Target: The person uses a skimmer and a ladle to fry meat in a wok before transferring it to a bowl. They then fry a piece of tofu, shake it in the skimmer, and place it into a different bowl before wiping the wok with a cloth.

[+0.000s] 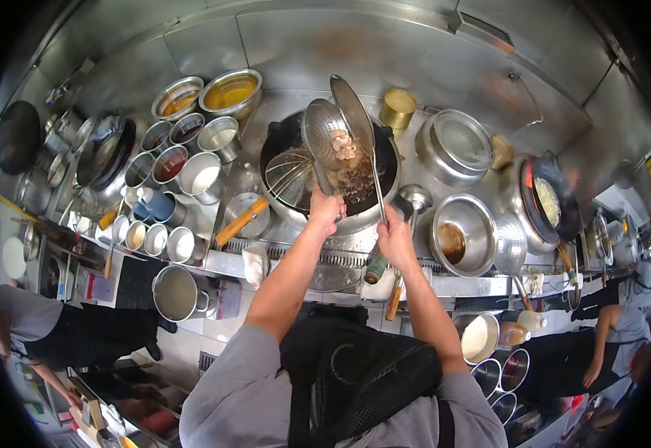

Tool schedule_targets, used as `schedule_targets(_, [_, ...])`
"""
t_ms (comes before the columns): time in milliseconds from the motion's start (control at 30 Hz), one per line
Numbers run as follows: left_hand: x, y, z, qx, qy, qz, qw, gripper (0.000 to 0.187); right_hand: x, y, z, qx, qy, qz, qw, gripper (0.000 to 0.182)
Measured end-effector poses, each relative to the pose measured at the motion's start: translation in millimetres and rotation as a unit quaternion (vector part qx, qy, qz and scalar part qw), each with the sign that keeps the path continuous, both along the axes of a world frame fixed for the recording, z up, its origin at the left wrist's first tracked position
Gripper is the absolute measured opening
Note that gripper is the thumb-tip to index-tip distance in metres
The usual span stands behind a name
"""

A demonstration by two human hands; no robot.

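Note:
My left hand (327, 210) is closed round the handle of a perforated skimmer (318, 128), whose bowl is tilted above the wok (271, 142). Pale pieces of meat (343, 145) lie at the skimmer's edge. A long metal handle is in my closed right hand (395, 237). It carries a second, round skimmer (351, 112), tipped almost on edge beside the first. Dark bubbling liquid or food (366, 183) shows in the wok. At the wok's left rim rests a wire strainer (288, 179) with a wooden handle (242, 222).
Metal seasoning pots (201, 175) and bowls of yellow liquid (230, 91) stand left. A ladle (415, 198), a steel basin (482, 239), a lidded pot (459, 145) and another wok (573, 201) are on the right. Co-workers (79, 332) stand on both sides.

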State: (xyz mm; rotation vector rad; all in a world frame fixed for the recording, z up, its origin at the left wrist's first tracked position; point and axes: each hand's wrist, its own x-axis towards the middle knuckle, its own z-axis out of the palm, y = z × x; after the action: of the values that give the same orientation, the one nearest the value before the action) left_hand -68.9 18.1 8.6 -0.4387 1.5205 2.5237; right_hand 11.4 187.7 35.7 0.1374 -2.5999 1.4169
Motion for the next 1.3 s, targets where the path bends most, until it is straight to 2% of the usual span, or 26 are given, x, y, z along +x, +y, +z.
schedule_targets(33, [-0.9,0.7,-0.1,0.0,-0.001,-0.002,1.0,0.053,3.0,0.9,0.5,-0.025,-0.026,-0.008,0.999,0.051])
schedule_targets(100, [-2.8,0.3,-0.7,-0.011,0.007,0.004,1.0,0.052,-4.0,10.5,-22.6,0.012,-0.04,0.01,0.999,0.051])
schedule_targets(167, [-3.5,1.2,-4.9,-0.006,0.004,0.006,1.0,0.052,-10.7,14.5,-34.7,0.081,0.066,0.007,0.994,0.052])
schedule_targets(200, [-4.1,0.9,-7.7,-0.001,-0.003,0.006,1.0,0.051,-8.3,11.3,-28.7,0.081,0.068,0.009,0.994,0.052])
schedule_targets(267, [-1.6,0.7,-1.2,-0.003,0.002,0.008,1.0,0.052,3.2,3.6,-11.4,0.016,0.004,-0.021,1.0,0.051])
schedule_targets(367, [6.8,0.2,13.9,-0.027,0.011,0.016,0.999,0.052,-11.2,8.6,-33.1,0.065,-0.004,0.01,0.998,0.052])
schedule_targets(500, [7.3,0.5,15.1,-0.102,0.006,0.043,0.994,0.052,-5.0,5.5,1.5,0.091,0.035,-0.02,0.995,0.051])
schedule_targets(533, [7.9,-2.9,12.5,-0.114,0.032,0.045,0.992,0.051,-2.2,6.8,-0.1,0.068,0.095,-0.03,0.993,0.051])
schedule_targets(567, [8.8,-7.2,10.5,-0.112,0.03,0.047,0.992,0.051,3.4,10.0,4.3,0.07,0.094,-0.027,0.993,0.051])
schedule_targets(633, [15.5,-17.5,17.3,-0.135,0.052,0.028,0.989,0.051,21.9,14.6,26.4,0.041,0.008,-0.053,0.998,0.051])
schedule_targets(667, [16.3,-22.6,15.2,-0.172,0.069,0.025,0.982,0.061,23.7,22.8,13.8,0.066,0.032,-0.064,0.995,0.048])
schedule_targets(700, [16.4,-26.2,13.0,-0.171,0.07,0.025,0.983,0.061,20.7,28.6,5.6,0.067,0.032,-0.064,0.995,0.048])
schedule_targets(767, [17.2,-30.9,7.2,-0.269,0.068,0.052,0.959,0.076,14.6,41.3,-12.2,0.081,0.022,-0.084,0.993,0.048])
schedule_targets(800, [13.6,-35.3,2.3,-0.288,0.047,0.031,0.956,0.085,1.7,51.4,-34.7,0.136,0.068,-0.075,0.985,0.051])
schedule_targets(833, [11.3,-35.0,-5.2,-0.284,0.051,0.031,0.957,0.085,-8.8,53.8,-59.3,0.139,0.072,-0.077,0.985,0.051])
schedule_targets(867, [9.2,-34.5,-12.7,-0.373,0.095,0.063,0.921,0.085,-21.1,53.8,-80.8,0.005,-0.037,-0.064,0.997,0.048])
schedule_targets(900, [6.2,-34.6,-14.3,-0.459,0.137,0.097,0.873,0.085,-29.9,50.8,-88.7,-0.129,-0.144,-0.047,0.98,0.046])
schedule_targets(933, [7.9,-35.5,4.7,-0.427,0.074,0.046,0.9,0.085,-29.3,38.6,-85.3,-0.278,-0.205,-0.042,0.938,0.041])
schedule_targets(967, [3.5,-33.6,13.0,-0.427,0.077,0.052,0.899,0.085,-27.4,25.1,-82.1,-0.418,-0.26,-0.034,0.87,0.037])
schedule_targets(1000, [-2.1,-29.7,20.2,-0.457,0.06,0.031,0.887,0.085,-31.6,18.5,-93.3,-0.496,-0.263,-0.024,0.827,0.028])
schedule_targets(1033, [-6.5,-27.2,23.3,-0.486,0.04,0.008,0.873,0.084,-28.6,12.0,-94.7,-0.496,-0.261,-0.02,0.828,0.028])
schedule_targets(1100, [-19.8,-25.2,21.6,-0.472,0.044,0.002,0.88,0.084,-28.4,0.8,-95.5,-0.605,-0.248,-0.032,0.756,0.026])
schedule_targets(1167, [-21.5,-19.2,13.2,-0.463,0.073,0.039,0.882,0.085,-27.5,-3.3,-94.9,-0.623,-0.233,-0.027,0.746,0.022])
schedule_targets(1200, [-28.9,-14.3,-10.0,-0.486,0.098,0.089,0.864,0.081,-26.0,-2.7,-88.4,-0.625,-0.214,-0.017,0.751,0.021])
schedule_targets(1233, [-27.8,-13.3,-9.7,-0.488,0.096,0.088,0.863,0.081,-21.3,-3.3,-79.9,-0.626,-0.196,-0.01,0.755,0.02])
schedule_targets(1300, [-23.9,-12.0,-3.5,-0.256,0.028,0.047,0.965,0.071,-19.0,-5.7,-56.0,-0.614,-0.191,-0.013,0.766,0.016])
